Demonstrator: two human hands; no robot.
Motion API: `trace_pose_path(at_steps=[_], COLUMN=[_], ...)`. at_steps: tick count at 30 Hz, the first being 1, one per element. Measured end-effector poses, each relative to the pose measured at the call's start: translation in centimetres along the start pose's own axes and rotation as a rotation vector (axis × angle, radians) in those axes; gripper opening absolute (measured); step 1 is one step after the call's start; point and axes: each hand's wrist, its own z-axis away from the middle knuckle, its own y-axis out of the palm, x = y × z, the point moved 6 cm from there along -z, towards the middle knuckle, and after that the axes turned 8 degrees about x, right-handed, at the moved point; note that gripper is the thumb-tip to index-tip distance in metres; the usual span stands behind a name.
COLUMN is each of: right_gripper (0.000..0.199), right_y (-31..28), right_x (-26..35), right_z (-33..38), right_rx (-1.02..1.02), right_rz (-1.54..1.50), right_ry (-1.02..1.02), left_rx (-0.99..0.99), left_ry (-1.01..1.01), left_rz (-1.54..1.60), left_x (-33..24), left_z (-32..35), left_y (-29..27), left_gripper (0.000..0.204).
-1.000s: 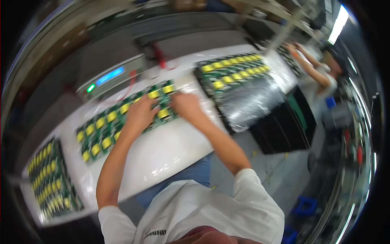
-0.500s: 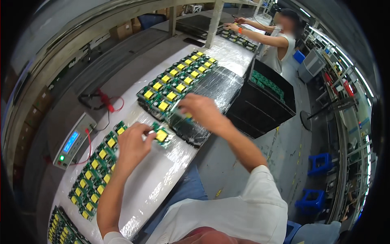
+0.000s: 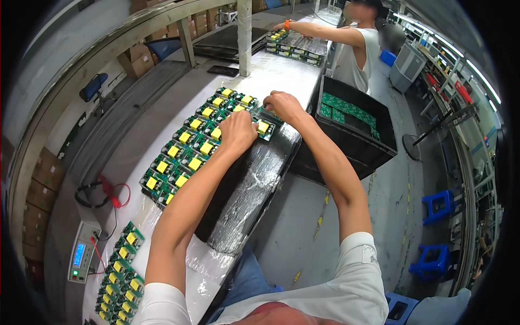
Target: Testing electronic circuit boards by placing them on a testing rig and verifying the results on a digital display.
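Two sets of fingers curled down over one small green circuit board with a yellow block (image 3: 264,128), at the right end of a long double row of green boards (image 3: 192,147) on a plastic-wrapped black tray (image 3: 254,189). Left hand (image 3: 238,131) pressed flat-knuckled on the near-left edge of that board, fingertips hidden beneath the palm, so cannot tell whether pinching or only pressing. Right hand (image 3: 283,104) closed over the far-right edge, fingers bent around the rim, thumb hidden. Both forearms stretched out from the lower edge, white sleeves at the shoulders. Just right of the tray, below the table edge, a black bin (image 3: 374,151) with loose green boards inside. Near left on the white table (image 3: 135,146), a second strip of boards (image 3: 120,276), beside a grey meter (image 3: 80,259) with a blue screen and red leads (image 3: 111,192). Far along the same table, another person (image 3: 355,43) in a sleeveless top reaching over more trays. Blue stools (image 3: 436,206) on the floor at right.
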Motion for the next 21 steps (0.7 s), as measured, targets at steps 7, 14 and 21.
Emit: trace_pose_path(at_steps=[7,14,21], right_gripper=[0.012,0.011,0.019], right_y=[1.8,2.4,2.2], right_x=[-0.5,0.0,0.7], right_z=[-2.9,-3.2,-3.1], right_rx=[0.011,-0.017,0.005], right_rz=[-0.014,-0.007,0.027], right_ry=[-0.057,-0.069,-0.047], left_rx=[0.025,-0.002,-0.003], left_ry=[-0.077,-0.089,-0.09], left_rz=[0.041,0.069,0.051], left_x=[0.7,1.1,1.3], left_z=[-3.0,-3.7,-3.8], left_y=[1.7,2.3,2.3], left_gripper=[0.024,0.024,0.027])
